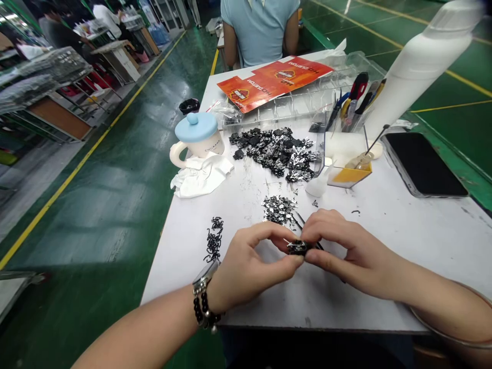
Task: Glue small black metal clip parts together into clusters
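Between the fingertips of both hands is a small black part with shiny metal on it point(297, 248), too small to name more exactly. My left hand point(257, 259) pinches it from the left, and my right hand point(346, 251) closes on its right end. Black tweezers point(299, 221) lie on the table under my right hand, partly hidden by the fingers. Just beyond the hands is a small heap of tiny silver metal pieces point(280, 209). Left of my left hand lie curled black bits point(213, 240). A larger pile of black parts with metal clips point(279, 151) sits farther back.
Around the white table point(184, 266) stand a blue-lidded mug point(198, 136), a crumpled tissue point(202, 174), a small white bottle point(317, 185), a tool holder point(348, 174), a tall white bottle point(418, 66) and a phone point(426, 164). Orange printed sheets point(274, 82) lie behind. A person point(261, 31) sits beyond.
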Demonstrator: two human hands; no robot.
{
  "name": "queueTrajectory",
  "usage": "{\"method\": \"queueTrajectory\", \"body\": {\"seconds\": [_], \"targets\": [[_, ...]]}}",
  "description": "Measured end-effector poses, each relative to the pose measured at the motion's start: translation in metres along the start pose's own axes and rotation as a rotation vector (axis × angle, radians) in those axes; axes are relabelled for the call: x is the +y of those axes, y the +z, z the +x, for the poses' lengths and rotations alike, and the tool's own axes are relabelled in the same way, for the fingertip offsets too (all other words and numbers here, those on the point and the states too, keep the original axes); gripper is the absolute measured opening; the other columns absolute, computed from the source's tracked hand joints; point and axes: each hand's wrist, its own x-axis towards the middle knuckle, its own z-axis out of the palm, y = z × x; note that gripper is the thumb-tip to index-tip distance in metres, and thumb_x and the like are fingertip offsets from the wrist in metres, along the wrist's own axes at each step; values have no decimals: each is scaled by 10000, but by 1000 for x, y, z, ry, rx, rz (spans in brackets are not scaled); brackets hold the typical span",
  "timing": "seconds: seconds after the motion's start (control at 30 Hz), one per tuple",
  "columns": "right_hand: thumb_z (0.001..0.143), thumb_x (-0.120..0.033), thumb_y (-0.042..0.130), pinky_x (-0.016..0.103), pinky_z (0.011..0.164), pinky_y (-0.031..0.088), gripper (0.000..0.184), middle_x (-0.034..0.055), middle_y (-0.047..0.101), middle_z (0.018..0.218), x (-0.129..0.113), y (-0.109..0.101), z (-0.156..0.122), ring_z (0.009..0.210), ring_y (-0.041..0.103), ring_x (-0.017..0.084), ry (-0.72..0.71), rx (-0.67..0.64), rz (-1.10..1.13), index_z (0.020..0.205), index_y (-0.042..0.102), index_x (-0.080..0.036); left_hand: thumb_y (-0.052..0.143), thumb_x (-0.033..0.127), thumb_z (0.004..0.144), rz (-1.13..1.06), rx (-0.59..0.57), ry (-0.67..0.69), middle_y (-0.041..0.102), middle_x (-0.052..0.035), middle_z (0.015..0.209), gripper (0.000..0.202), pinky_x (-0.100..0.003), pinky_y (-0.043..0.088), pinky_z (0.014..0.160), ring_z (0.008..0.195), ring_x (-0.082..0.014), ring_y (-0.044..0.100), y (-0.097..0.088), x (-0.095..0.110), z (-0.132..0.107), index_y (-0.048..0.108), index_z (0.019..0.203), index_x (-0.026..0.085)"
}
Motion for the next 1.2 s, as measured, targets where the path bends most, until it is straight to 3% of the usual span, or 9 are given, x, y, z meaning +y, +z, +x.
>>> {"method": "queueTrajectory", "body": {"seconds": [0.1, 0.23, 0.57, 0.7, 0.83, 1.0, 1.2], "targets": [[948, -331, 476, 304, 751, 349, 190, -13, 528, 779, -1, 1, 1, 764, 476, 134, 55, -34, 78, 810, 532, -213, 778, 232, 694, -341, -143, -275, 614, 18, 708, 193, -231, 440, 683, 690, -92, 566, -3, -4, 4, 675, 851, 190], [935, -374, 482, 285, 685, 367, 258, -9, 501, 738, -5, 2, 2, 728, 468, 136, 185, -22, 156, 746, 515, -200, 804, 213, 671, -587, -204, -427, 602, 27, 686, 223, -183, 415, 631, 639, -55, 550, -4, -8, 8, 669, 844, 173], [934, -414, 455, 303, 649, 353, 310, 7, 485, 704, -6, 8, 1, 693, 448, 153, 260, 21, 113, 708, 481, -204, 748, 165, 673, -621, -111, -487, 614, 8, 658, 179, -192, 384, 594, 594, -64, 533, 0, -11, 8, 633, 805, 130], [901, -343, 524, 330, 718, 375, 121, 12, 501, 776, -4, 14, 0, 754, 464, 164, 183, 116, 19, 873, 517, -225, 730, 163, 631, -631, -40, -516, 619, 12, 594, 169, -187, 367, 531, 527, -64, 521, 2, -7, 9, 617, 753, 130], [810, -269, 635, 335, 756, 408, 330, 19, 509, 924, -4, 22, -2, 836, 472, 175, 178, 136, 4, 1079, 444, -257, 720, 172, 614, -627, -8, -548, 617, 17, 573, 162, -184, 348, 501, 487, -55, 502, 4, -3, 10, 606, 722, 133], [852, -222, 567, 344, 770, 427, 300, 34, 520, 984, -6, 32, -3, 885, 489, 189, 248, 111, 72, 1107, 415, -261, 756, 189, 599, -639, 11, -551, 586, 43, 577, 212, -171, 334, 494, 474, -36, 469, 8, -4, 9, 589, 718, 135], [841, -223, 583, 350, 821, 433, 361, 34, 520, 1040, -6, 29, -5, 943, 498, 193, 208, 105, 62, 1154, 411, -275, 751, 186, 613, -606, 5, -510, 568, 53, 563, 219, -174, 346, 499, 474, -40, 466, 8, -7, 7, 575, 736, 144]]}}
